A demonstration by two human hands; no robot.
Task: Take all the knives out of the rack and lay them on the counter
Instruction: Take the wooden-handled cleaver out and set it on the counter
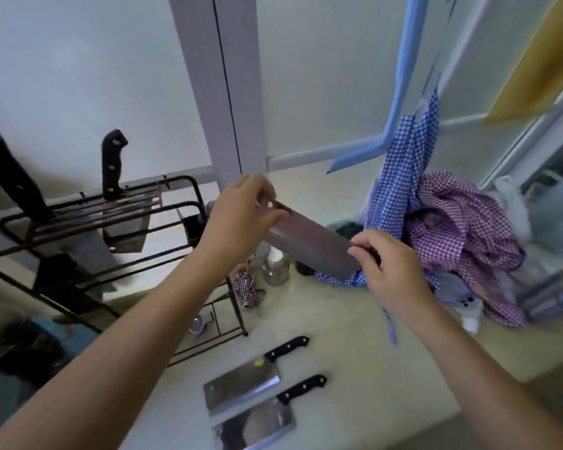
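A broad-bladed cleaver (pixel 309 242) hangs in the air above the counter, held at both ends. My left hand (pixel 241 212) pinches the far tip of its blade, and my right hand (pixel 382 263) grips the handle end, which is hidden in my fingers. The dark wire rack (pixel 173 209) stands at the left with two black-handled knives upright in it, one (pixel 113 164) near its middle and one (pixel 12 177) at its far left. Two cleavers lie flat on the pale counter (pixel 355 368) in front, one (pixel 251 378) behind the other (pixel 267 417).
Blue and purple checked cloths (pixel 449 222) are heaped at the right, near my right hand. A small glass bottle (pixel 275 264) and a checked pouch (pixel 246 287) stand by the rack's right end. The counter's front edge runs at the lower right.
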